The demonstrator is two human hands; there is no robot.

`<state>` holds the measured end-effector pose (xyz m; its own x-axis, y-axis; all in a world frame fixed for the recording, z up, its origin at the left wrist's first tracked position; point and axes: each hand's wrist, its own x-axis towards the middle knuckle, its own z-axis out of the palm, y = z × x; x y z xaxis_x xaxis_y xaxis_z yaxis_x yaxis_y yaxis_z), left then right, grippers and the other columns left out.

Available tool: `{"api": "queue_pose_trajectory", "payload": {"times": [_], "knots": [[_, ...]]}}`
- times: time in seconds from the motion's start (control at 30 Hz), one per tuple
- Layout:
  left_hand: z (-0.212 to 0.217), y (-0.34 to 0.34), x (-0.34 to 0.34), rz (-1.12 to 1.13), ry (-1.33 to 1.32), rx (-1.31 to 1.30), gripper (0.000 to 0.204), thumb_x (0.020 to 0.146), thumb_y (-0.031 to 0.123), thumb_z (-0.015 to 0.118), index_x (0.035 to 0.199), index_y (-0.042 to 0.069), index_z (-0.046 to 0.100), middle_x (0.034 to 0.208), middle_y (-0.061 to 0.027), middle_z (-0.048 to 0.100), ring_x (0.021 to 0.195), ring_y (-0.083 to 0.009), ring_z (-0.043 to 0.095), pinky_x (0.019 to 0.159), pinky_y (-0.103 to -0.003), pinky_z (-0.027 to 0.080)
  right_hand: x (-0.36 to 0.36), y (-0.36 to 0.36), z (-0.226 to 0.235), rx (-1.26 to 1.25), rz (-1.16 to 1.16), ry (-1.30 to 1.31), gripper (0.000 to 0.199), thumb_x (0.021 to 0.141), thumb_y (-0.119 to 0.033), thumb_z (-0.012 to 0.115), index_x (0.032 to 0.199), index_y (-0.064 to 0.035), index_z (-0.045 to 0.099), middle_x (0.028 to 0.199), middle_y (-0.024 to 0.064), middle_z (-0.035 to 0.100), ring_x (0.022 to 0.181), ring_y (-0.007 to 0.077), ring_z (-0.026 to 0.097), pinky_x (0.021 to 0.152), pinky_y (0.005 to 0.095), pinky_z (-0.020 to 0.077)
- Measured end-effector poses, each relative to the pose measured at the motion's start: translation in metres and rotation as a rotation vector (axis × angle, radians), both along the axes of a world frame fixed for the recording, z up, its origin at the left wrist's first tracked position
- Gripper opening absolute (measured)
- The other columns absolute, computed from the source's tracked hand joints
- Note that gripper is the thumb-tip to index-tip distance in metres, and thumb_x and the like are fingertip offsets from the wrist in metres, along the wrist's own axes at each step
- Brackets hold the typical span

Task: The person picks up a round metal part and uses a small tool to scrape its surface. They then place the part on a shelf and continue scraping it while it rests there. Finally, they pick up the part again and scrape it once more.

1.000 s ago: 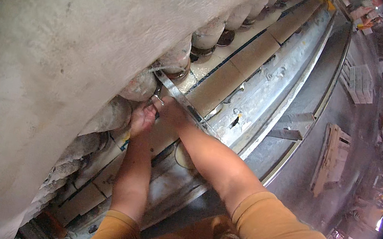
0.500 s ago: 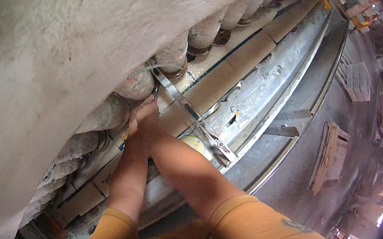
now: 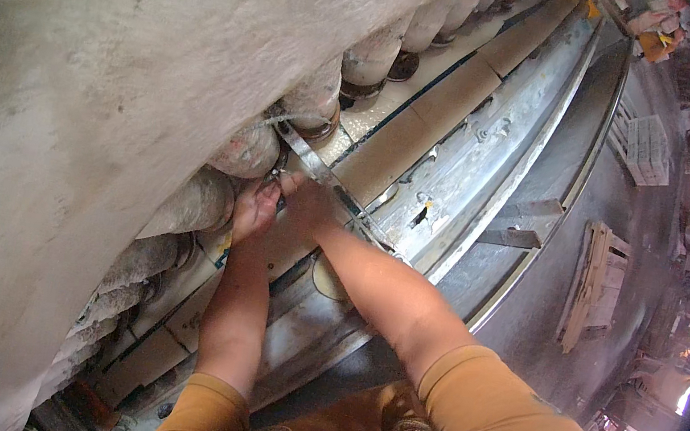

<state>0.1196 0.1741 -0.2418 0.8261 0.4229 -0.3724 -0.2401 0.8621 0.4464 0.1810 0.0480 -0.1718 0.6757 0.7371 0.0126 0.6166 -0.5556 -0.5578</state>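
My left hand [image 3: 253,212] is beside a rounded, crusted lump [image 3: 249,151] under a large pale, rough surface. Its fingers are curled and pressed together; what they hold, if anything, is too small to make out. Close against it, my right hand [image 3: 304,198] is in shadow with its fingers bent toward the same spot. A small dark metal piece [image 3: 276,172] shows at the fingertips. Just beyond my hands, a flat metal bar [image 3: 308,154] runs from the lumps toward the metal ledge, its near end covered by my right forearm.
A row of rounded lumps [image 3: 370,57] lines the underside of the pale surface [image 3: 115,71]. Tan tiles [image 3: 401,148] and a worn metal ledge [image 3: 470,168] run alongside. A round pale lid-like thing [image 3: 328,278] lies under my right forearm. Wooden pallets [image 3: 595,287] rest on the floor.
My right hand has shifted to the right, off my left hand, which it overlapped before. My right forearm has moved up and right and now covers the near end of the metal bar.
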Motion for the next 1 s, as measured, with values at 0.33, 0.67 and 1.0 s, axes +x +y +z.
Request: {"api": "queue_pose_trajectory", "payload": {"times": [0.33, 0.67, 1.0], "knots": [[0.001, 0.008, 0.000, -0.024, -0.091, -0.219, 0.033, 0.088, 0.006, 0.053, 0.119, -0.004, 0.048, 0.118, -0.0156, 0.055, 0.108, -0.0286, 0.054, 0.096, -0.038, 0.043, 0.023, 0.019, -0.013, 0.215, 0.104, -0.019, 0.033, 0.092, -0.027, 0.045, 0.093, 0.0005, 0.063, 0.083, 0.0248, 0.061, 0.081, 0.0386, 0.061, 0.072, 0.0437, 0.0473], [0.021, -0.009, -0.015, -0.215, -0.039, -0.118, 0.023, 0.092, 0.018, 0.052, 0.106, 0.001, 0.054, 0.097, -0.0090, 0.057, 0.081, -0.0182, 0.055, 0.076, -0.028, 0.045, -0.034, 0.079, 0.009, 0.477, -0.892, 0.731, 0.039, 0.095, -0.032, 0.039, 0.098, 0.0013, 0.058, 0.085, 0.0270, 0.061, 0.086, 0.0440, 0.059, 0.074, 0.0464, 0.0455], [0.004, 0.011, -0.013, -0.299, -0.121, 0.304, 0.031, 0.091, 0.012, 0.051, 0.118, -0.004, 0.048, 0.108, -0.0138, 0.057, 0.098, -0.0218, 0.055, 0.084, -0.030, 0.047, -0.040, 0.013, -0.025, 0.174, -0.408, 0.231, 0.038, 0.085, -0.037, 0.051, 0.102, -0.0029, 0.053, 0.092, 0.0248, 0.061, 0.092, 0.0411, 0.058, 0.077, 0.0453, 0.0450]]}}
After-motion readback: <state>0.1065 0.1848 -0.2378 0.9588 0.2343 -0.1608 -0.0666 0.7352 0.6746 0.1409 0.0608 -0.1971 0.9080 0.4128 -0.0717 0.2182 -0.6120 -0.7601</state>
